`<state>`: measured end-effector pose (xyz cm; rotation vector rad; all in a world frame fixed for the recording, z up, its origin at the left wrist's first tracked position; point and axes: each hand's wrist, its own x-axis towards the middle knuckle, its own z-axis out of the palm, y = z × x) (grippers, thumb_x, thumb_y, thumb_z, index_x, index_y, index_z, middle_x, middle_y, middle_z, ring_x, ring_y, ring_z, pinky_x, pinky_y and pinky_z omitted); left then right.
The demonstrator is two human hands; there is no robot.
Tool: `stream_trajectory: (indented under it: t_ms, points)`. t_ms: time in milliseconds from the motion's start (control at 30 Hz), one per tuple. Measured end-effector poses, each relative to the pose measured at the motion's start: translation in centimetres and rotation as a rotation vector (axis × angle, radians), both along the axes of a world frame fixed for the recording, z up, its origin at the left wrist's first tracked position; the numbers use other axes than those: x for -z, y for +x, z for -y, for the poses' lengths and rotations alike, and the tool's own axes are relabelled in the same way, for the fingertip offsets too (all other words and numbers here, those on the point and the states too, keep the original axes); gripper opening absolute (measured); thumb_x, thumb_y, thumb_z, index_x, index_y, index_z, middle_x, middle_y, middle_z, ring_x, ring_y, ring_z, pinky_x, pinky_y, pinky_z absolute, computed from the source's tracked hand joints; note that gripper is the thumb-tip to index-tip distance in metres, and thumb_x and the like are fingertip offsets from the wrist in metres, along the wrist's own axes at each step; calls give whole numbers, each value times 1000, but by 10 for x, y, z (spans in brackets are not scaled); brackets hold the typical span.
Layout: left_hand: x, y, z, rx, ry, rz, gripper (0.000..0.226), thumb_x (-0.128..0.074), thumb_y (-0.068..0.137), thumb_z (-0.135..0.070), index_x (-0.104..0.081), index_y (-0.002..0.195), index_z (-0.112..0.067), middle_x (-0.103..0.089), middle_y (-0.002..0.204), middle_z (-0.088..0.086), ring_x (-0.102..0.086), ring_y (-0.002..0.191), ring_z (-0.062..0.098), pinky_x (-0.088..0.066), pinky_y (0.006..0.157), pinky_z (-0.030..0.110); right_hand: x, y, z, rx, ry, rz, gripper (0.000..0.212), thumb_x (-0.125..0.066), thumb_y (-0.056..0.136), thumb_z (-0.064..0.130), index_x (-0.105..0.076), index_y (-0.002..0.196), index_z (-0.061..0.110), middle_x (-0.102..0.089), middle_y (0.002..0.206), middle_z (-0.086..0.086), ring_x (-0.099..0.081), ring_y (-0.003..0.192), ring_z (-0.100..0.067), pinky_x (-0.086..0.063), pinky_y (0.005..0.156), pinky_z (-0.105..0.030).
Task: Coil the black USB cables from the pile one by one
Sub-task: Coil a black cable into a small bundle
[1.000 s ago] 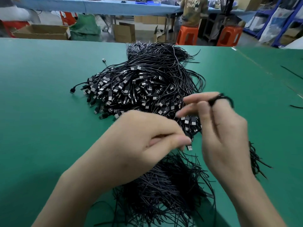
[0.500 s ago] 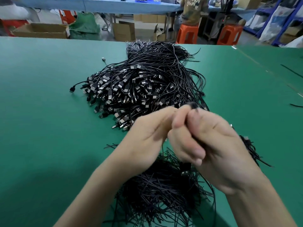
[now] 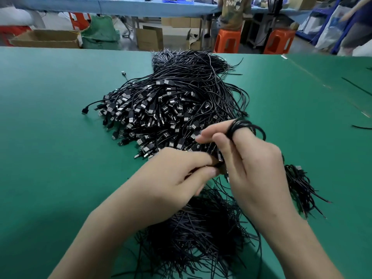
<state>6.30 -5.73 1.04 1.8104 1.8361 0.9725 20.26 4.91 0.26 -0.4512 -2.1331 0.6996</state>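
Note:
A big pile of black USB cables point(image 3: 173, 109) lies in the middle of the green table point(image 3: 50, 137), plugs fanned toward me. My right hand point(image 3: 251, 170) is raised over the pile's near edge with one black cable point(image 3: 246, 127) looped in a small coil around its upper fingers. My left hand point(image 3: 173, 178) meets it from the left and pinches the same cable's lower end between thumb and fingers. Below both hands spreads a tangle of loose cable tails point(image 3: 201, 228).
A small bundle of coiled cables point(image 3: 300, 184) lies on the table right of my right hand. Stray cable pieces point(image 3: 360, 126) lie at the far right. Beyond the table stand orange stools point(image 3: 227, 41), cardboard boxes point(image 3: 46, 38) and a person point(image 3: 234, 13) at another bench.
My hands, pressed together half a second ago, have parted a little. The right hand has lifted and the coil now shows around its fingers; the left hand has dropped lower, holding the cable's end.

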Motion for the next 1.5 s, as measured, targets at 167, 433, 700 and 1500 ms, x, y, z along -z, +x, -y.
stream_trajectory:
  t_ms: [167,433,700,1500]
  points:
    - [-14,-24,17,-176,155,-98,27,-65,87,-62,-75,75,-39,-55,51,-16,-44,43,4,-29,45,12,1,-3,1,-18,16,330,42,-33,107,46,-65,99,20,-61,70,11,-58,65,-11,-50,65,-41]
    - [-24,-26,22,-98,295,308,7,-82,80,-22,-77,78,-17,-75,65,1,-74,60,15,-57,61,16,-2,5,5,-538,-538,452,29,-39,105,38,-66,102,26,-56,83,25,-49,79,2,-43,77,-25]
    - [-13,-20,11,-26,249,369,35,-74,86,-30,-75,121,-25,-75,95,2,-68,65,10,-57,68,38,-5,4,2,-693,-590,238,33,-36,108,28,-66,100,17,-53,66,10,-48,65,-18,-43,73,-39]
    - [-2,-6,5,-465,601,122,17,-79,89,-29,-70,78,-20,-64,72,-4,-56,61,12,-42,59,20,-4,-9,23,191,-255,-123,14,-71,91,37,-61,81,31,-64,85,11,-62,85,-12,-47,71,-26]
